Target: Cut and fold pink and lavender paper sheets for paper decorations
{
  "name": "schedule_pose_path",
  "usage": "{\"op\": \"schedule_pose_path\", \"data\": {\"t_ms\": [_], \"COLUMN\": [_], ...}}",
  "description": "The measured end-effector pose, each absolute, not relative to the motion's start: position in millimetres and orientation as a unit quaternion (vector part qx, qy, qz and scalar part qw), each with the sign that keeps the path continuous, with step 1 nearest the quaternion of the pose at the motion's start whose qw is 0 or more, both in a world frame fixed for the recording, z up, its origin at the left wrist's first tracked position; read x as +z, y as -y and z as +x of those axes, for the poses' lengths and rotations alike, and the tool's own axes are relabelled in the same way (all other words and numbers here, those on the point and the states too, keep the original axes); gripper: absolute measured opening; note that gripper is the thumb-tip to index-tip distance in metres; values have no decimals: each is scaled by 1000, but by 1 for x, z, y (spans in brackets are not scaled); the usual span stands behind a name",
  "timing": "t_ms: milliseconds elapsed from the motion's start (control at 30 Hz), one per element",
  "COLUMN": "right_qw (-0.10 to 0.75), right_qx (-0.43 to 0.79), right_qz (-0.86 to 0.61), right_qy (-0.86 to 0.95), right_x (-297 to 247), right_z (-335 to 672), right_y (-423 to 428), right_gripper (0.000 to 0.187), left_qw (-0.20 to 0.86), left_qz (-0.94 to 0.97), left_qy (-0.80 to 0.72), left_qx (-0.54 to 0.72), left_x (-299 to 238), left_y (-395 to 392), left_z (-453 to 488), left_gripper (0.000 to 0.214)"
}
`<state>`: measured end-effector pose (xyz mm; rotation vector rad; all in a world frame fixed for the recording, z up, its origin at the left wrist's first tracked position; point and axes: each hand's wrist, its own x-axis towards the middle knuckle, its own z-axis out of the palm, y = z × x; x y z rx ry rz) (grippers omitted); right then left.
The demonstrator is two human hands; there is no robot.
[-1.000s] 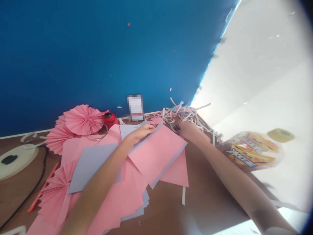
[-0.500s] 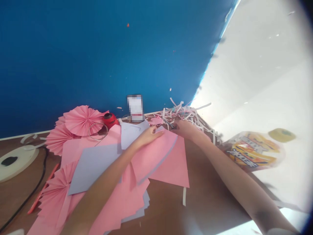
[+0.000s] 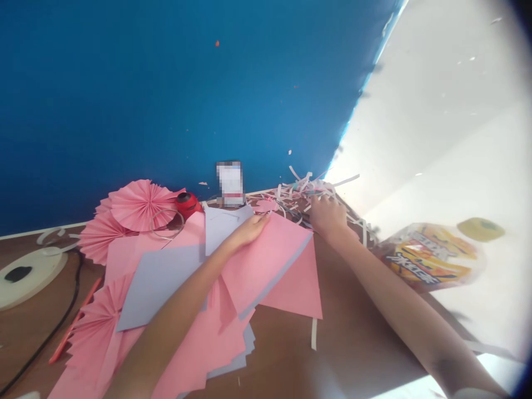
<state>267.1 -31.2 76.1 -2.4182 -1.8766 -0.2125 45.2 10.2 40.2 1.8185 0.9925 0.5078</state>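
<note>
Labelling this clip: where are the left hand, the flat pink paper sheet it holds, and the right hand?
left hand (image 3: 248, 229), head view, back of hand.
flat pink paper sheet (image 3: 272, 256), head view, its middle.
right hand (image 3: 328, 216), head view, knuckles.

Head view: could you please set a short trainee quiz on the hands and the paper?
1. True or false: the left hand touches the pink sheet.
2. The right hand is: A at the shreds; B on the sheet; C in the air.
3. What colour are the fans?
Key: 1 true; 2 A; 3 pink.
</note>
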Motion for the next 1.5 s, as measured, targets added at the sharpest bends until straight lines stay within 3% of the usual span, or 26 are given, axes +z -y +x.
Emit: {"op": "schedule_pose_path", "data": {"t_ms": [100, 233, 367, 567, 833, 1100, 1267, 1500], "right_qw": [-33, -51, -53, 19, -40, 13, 51, 102], "right_qx": [0, 56, 50, 26, -9, 15, -98, -169], "right_qz": [-776, -733, -748, -713, -717, -699, -670, -506], "right_qy": [630, 677, 660, 700, 696, 715, 735, 840], "right_x": [76, 76, 70, 64, 60, 69, 76, 95], "right_z": [265, 265, 265, 264, 260, 278, 283, 292], "right_y": [31, 28, 25, 25, 25, 23, 22, 19], "right_gripper": [33, 30, 29, 41, 41, 47, 39, 32], "left_qw": [494, 496, 507, 520, 504, 570, 647, 632], "left_qz": [743, 737, 729, 728, 739, 704, 670, 654], "left_qy": [-401, -407, -405, -389, -396, -385, -333, -387], "left_qx": [208, 212, 218, 219, 205, 175, 146, 147], "left_x": [41, 39, 35, 36, 39, 49, 49, 47], "left_y": [-11, -12, -12, -10, -15, -17, -20, -30], "left_z": [45, 45, 45, 45, 41, 33, 27, 13], "left_gripper": [53, 52, 51, 48, 45, 45, 44, 47]}}
